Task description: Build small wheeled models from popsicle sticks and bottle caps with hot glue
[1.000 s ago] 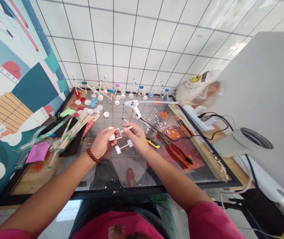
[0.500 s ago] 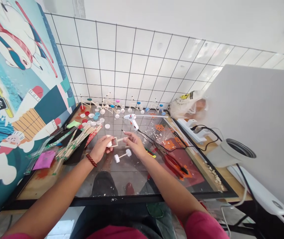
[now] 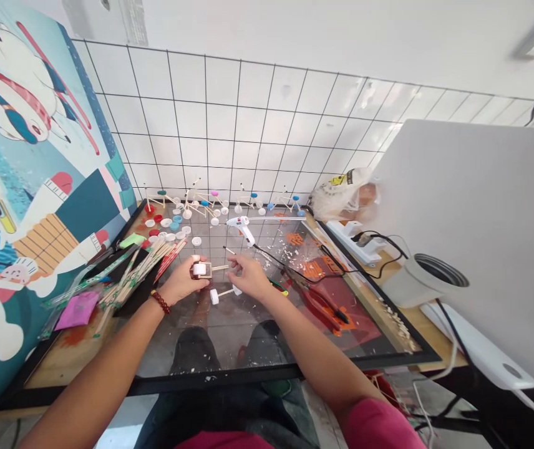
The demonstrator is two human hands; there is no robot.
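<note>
Hands meet low over the middle of the glass table [image 3: 229,374]. L hand [image 3: 179,285], w/ a bead bracelet [image 3: 160,302] on the wrist, has thumb & fingers clamped on a small stick frame [image 3: 206,270]. A white cap [image 3: 199,269] sits on the frame's left end, against the fingertips. R hand [image 3: 248,279] comes in from the right, thumb & forefinger pinched together on the thin stick that juts from the frame's right side; other fingers curl loosely, slightly apart. Frame is held between both hands, just clear of the glass. Right under it, touching the table, lies an axle [image 3: 223,292]: a short stick w/ a white cap at each end, right end partly hidden by the R hand. Far of the hands, a white glue gun [image 3: 241,227] stands w/ nozzle to the left, its black cord running right. Left of the hands, a spread of chopsticks [image 3: 140,265], some in wrappers, and a pink sheet [image 3: 77,310] nearer the left edge. Far left, loose bottle caps [image 3: 168,227] in red, white & blue. Along the far edge by the tiled wall, a row of small stick models [image 3: 201,202] w/ coloured caps. Right of the hands, a yellow-green knife [image 3: 280,286], then red pliers [image 3: 323,304]. Far right corner: plastic bag [image 3: 346,196], and near it a white power strip [image 3: 360,242] w/ plugs in.
</note>
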